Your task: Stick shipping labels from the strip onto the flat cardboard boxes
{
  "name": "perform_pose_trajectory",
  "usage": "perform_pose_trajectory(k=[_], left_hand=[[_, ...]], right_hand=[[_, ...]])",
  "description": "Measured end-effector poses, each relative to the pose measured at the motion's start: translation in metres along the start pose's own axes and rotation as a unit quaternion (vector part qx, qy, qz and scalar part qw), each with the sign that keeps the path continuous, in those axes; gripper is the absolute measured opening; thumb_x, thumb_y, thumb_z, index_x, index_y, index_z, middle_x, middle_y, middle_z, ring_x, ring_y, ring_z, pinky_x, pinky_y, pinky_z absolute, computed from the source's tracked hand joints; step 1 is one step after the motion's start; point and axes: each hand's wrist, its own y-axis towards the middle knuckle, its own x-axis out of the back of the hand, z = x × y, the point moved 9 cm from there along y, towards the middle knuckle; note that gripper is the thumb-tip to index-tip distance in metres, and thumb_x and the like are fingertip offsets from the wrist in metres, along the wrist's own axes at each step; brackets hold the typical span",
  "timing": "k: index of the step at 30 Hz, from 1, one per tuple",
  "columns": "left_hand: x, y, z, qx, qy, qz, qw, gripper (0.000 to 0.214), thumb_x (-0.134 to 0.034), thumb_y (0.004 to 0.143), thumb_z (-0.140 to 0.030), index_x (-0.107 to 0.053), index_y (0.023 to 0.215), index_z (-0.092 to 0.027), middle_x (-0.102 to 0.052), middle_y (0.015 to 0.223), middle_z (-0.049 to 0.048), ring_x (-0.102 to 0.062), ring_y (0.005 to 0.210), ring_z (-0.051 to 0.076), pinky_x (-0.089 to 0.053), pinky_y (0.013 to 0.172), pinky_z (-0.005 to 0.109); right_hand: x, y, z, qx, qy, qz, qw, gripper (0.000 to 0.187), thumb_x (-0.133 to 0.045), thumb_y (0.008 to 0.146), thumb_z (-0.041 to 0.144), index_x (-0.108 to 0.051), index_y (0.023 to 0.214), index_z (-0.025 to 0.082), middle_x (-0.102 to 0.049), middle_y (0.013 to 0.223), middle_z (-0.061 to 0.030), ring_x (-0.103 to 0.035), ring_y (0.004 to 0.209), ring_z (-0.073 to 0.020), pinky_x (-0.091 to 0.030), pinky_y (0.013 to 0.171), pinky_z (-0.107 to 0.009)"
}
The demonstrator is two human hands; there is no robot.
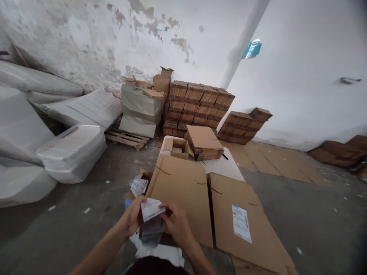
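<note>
In front of my body I hold a white printed label [151,209] with a barcode along its lower edge. A shiny, translucent grey strip [151,231] hangs below it, perhaps its backing. My left hand [134,215] grips the label's left side. My right hand [176,221] pinches its right edge between thumb and finger. Just beyond lies a stack of flat cardboard boxes [180,187], and to its right a second flat stack [229,194] bears a stuck-on label [241,223]. Beside my left hand is an open carton with printed labels [139,186] in it.
On the white table [229,166] stand an open box [180,147] and more flattened cartons [205,139]. Bundled cardboard [197,103] is piled by the wall. Wrapped white bundles [71,149] and a wooden pallet [126,138] sit on the left.
</note>
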Motion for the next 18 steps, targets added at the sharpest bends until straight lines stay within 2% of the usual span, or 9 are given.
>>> perform_pose_trajectory(k=[2,4,6,8,10,12,13,15,18], left_hand=[[-0.001,-0.001,-0.002,-0.011,-0.015,-0.008,1.0,0.024,-0.044,0.084,-0.019,-0.065,0.083,-0.008,-0.07,0.059,0.0076,-0.067,0.053,0.02,-0.051,0.054,0.026],[0.006,0.002,-0.006,-0.026,-0.033,-0.019,0.999,0.023,-0.044,0.085,-0.018,-0.065,0.085,-0.008,-0.07,0.061,0.0084,-0.068,0.054,0.021,-0.053,0.054,0.028],[0.029,0.008,-0.016,-0.054,-0.05,-0.065,0.995,0.02,-0.045,0.085,-0.015,-0.063,0.086,-0.009,-0.068,0.059,0.0057,-0.067,0.052,0.019,-0.053,0.052,0.028],[0.062,0.012,-0.03,-0.094,-0.061,-0.123,0.986,0.017,-0.043,0.087,-0.011,-0.06,0.087,-0.011,-0.065,0.054,0.001,-0.064,0.048,0.015,-0.053,0.052,0.024],[0.09,0.015,-0.041,-0.117,-0.06,-0.152,0.98,0.018,-0.04,0.088,-0.009,-0.058,0.087,-0.013,-0.064,0.054,-0.0007,-0.063,0.048,0.012,-0.054,0.056,0.023],[0.104,0.018,-0.043,-0.127,-0.038,-0.149,0.98,0.015,-0.043,0.087,-0.011,-0.059,0.087,-0.013,-0.066,0.058,0.0011,-0.065,0.054,0.014,-0.055,0.061,0.025],[0.105,0.02,-0.041,-0.131,-0.016,-0.138,0.982,0.013,-0.047,0.086,-0.013,-0.06,0.087,-0.013,-0.068,0.061,0.0023,-0.067,0.059,0.016,-0.055,0.063,0.027],[0.097,0.024,-0.031,-0.137,0.04,-0.113,0.983,0.01,-0.057,0.081,-0.016,-0.064,0.086,-0.013,-0.07,0.064,0.0038,-0.068,0.066,0.021,-0.054,0.066,0.029],[0.077,0.028,-0.008,-0.145,0.136,-0.078,0.977,0.011,-0.067,0.072,-0.021,-0.069,0.08,-0.013,-0.073,0.069,0.0064,-0.068,0.079,0.028,-0.052,0.078,0.035]], right_hand=[[-0.004,-0.002,0.017,0.032,-0.001,-0.004,0.999,0.016,-0.058,0.077,0.011,-0.066,0.087,0.02,-0.067,0.082,-0.0027,-0.06,0.078,-0.0159,-0.046,0.074,-0.027],[-0.001,-0.005,0.037,0.077,-0.008,-0.012,0.997,0.011,-0.058,0.077,0.011,-0.064,0.078,0.02,-0.063,0.082,-0.0027,-0.057,0.083,-0.016,-0.044,0.076,-0.027],[0.012,-0.006,0.05,0.103,0.003,-0.01,0.995,0.009,-0.057,0.078,0.014,-0.061,0.074,0.02,-0.059,0.085,-0.0034,-0.055,0.087,-0.0163,-0.043,0.078,-0.027],[0.039,0.001,0.048,0.098,0.051,-0.033,0.993,0.008,-0.053,0.083,0.023,-0.056,0.077,0.021,-0.056,0.085,-0.0027,-0.053,0.084,-0.0153,-0.043,0.076,-0.026],[0.074,0.014,0.028,0.055,0.074,-0.104,0.99,0.017,-0.045,0.088,0.036,-0.051,0.081,0.021,-0.054,0.079,-0.0013,-0.052,0.076,-0.0146,-0.043,0.071,-0.026],[0.101,0.028,-0.004,-0.019,0.016,-0.182,0.983,0.027,-0.04,0.088,0.045,-0.05,0.082,0.021,-0.053,0.075,-0.0014,-0.051,0.073,-0.0163,-0.043,0.071,-0.028],[0.106,0.034,-0.021,-0.053,-0.028,-0.202,0.978,0.03,-0.043,0.085,0.049,-0.051,0.082,0.02,-0.054,0.076,-0.0029,-0.052,0.075,-0.0185,-0.044,0.073,-0.031],[0.103,0.039,-0.05,-0.094,-0.096,-0.201,0.97,0.033,-0.055,0.075,0.051,-0.056,0.082,0.019,-0.059,0.082,-0.008,-0.054,0.086,-0.0254,-0.042,0.083,-0.04],[0.095,0.023,-0.086,-0.119,-0.21,-0.204,0.949,0.044,-0.064,0.066,0.047,-0.061,0.099,0.018,-0.057,0.115,-0.0152,-0.043,0.117,-0.0362,-0.027,0.1,-0.052]])
